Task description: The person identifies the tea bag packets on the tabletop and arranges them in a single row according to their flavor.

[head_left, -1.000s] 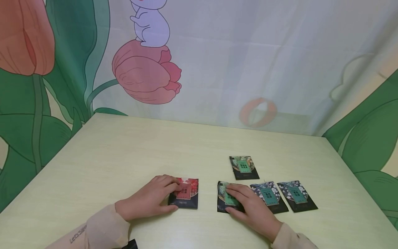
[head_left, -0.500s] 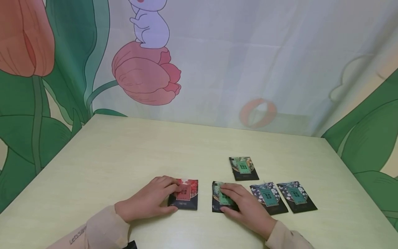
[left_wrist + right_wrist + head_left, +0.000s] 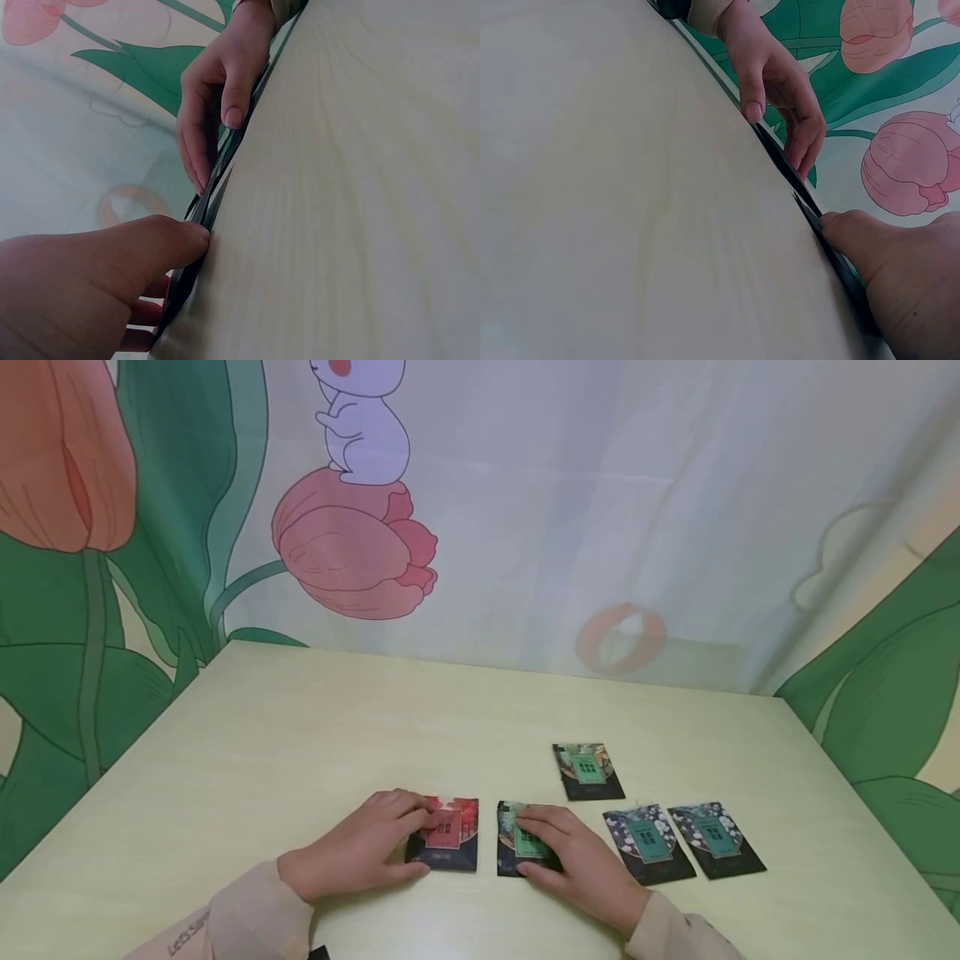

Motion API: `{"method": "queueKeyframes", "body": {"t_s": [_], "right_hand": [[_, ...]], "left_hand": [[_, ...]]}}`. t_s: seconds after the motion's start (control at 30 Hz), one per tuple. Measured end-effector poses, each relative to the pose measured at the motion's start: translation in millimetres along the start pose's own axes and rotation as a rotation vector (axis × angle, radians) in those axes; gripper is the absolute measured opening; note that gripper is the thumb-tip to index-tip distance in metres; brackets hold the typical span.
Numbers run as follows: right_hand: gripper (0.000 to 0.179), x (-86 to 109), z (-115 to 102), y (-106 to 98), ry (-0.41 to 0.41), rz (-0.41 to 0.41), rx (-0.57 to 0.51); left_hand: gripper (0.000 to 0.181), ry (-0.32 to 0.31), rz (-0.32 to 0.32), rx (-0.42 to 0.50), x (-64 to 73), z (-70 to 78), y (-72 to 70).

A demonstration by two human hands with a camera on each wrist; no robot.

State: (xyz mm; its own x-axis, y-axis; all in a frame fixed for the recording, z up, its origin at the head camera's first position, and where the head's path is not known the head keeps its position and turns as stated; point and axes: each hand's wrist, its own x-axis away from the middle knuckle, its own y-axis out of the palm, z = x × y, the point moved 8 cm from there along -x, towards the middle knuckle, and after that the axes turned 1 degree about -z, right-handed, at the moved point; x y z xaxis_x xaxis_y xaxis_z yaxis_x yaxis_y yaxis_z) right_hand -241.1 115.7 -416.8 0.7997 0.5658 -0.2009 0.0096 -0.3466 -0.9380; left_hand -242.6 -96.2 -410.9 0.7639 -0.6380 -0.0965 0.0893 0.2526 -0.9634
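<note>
In the head view, my left hand [image 3: 367, 845] rests on a red and black sachet [image 3: 454, 833], its fingertips on the left part and thumb at the lower left corner. To the right, my right hand [image 3: 577, 864] presses a green and black sachet [image 3: 512, 843] flat against the table, covering its right side. A narrow gap separates these two sachets. Both wrist views show them nearly edge-on, with the left hand [image 3: 105, 274] close in the left wrist view and the right hand [image 3: 907, 270] close in the right wrist view.
Behind the right hand lies another green sachet [image 3: 588, 772]. Two blue flowered sachets [image 3: 649, 845] sit side by side to its right. A black object [image 3: 319, 953] pokes out by the left sleeve. A printed curtain [image 3: 510, 527] hangs behind the pale table [image 3: 337, 710].
My right hand has slid its green sachet leftward, nearer the red one and away from the blue ones. The left hand and red sachet have stayed in place. The head view has tilted slightly.
</note>
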Motion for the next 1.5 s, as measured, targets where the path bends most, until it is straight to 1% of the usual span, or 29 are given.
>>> {"method": "queueKeyframes", "body": {"t_s": [0.3, 0.67, 0.97, 1.1, 1.33, 1.5], "right_hand": [[0.055, -5.7, -5.0, 4.1, -0.010, 0.002, -0.007], [0.054, -9.2, -13.5, 4.6, -0.055, 0.027, 0.011], [0.053, -12.7, -16.6, 6.0, -0.057, 0.013, 0.008], [0.053, -14.2, -18.2, 5.8, -0.062, 0.016, 0.009], [0.053, -15.9, -18.5, 6.4, -0.045, 0.000, 0.006], [0.053, -16.5, -19.2, 1.3, -0.062, 0.028, 0.023]], "left_hand": [[0.051, -0.013, -0.009, -0.005, -0.2, 1.9, -1.6], [0.047, -0.008, 0.001, 0.008, 2.1, -0.7, 0.2], [0.046, 0.000, 0.009, 0.007, 2.2, -1.4, 0.1], [0.046, 0.003, 0.003, 0.009, 1.8, -0.9, -0.2], [0.047, 0.013, -0.004, 0.002, 0.6, 0.6, -0.2], [0.047, 0.017, 0.003, -0.002, -0.5, 0.4, 0.0]]}}
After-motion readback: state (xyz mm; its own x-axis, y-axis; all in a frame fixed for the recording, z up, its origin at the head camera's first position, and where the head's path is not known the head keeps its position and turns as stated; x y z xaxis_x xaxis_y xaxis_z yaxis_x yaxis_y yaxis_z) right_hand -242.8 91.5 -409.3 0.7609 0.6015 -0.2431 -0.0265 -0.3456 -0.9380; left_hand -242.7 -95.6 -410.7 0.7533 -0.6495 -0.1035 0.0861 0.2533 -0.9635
